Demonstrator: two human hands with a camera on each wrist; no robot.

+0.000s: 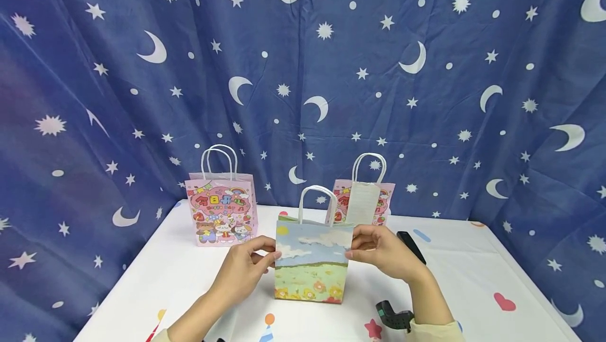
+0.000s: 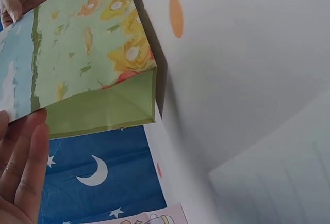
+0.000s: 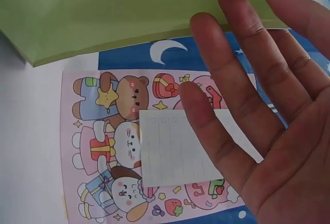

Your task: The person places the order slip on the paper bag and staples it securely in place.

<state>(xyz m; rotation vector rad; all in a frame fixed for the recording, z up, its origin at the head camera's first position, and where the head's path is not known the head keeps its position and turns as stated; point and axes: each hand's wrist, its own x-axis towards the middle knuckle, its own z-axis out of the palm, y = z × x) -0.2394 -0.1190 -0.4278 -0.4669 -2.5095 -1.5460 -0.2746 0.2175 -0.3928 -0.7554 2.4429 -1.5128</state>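
- Head: the flowered bag [image 1: 307,279] is held, lower centre, between left hand [image 1: 246,265] and right hand [image 1: 385,250].
- Left wrist: one side is pinched by slightly bent fingers [image 2: 33,157], left; light, easily creased paper is likely.
- Right wrist: the opposite side is pinched, upper right, lower fingers spread; gripping the sides seems safest.

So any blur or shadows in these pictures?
Head view: starry curtain fairly crisp, light even; left wrist view: pale sheet at lower right blurred, dark shadow beside the flowered bag; right wrist view: white slip soft, its lines faint.
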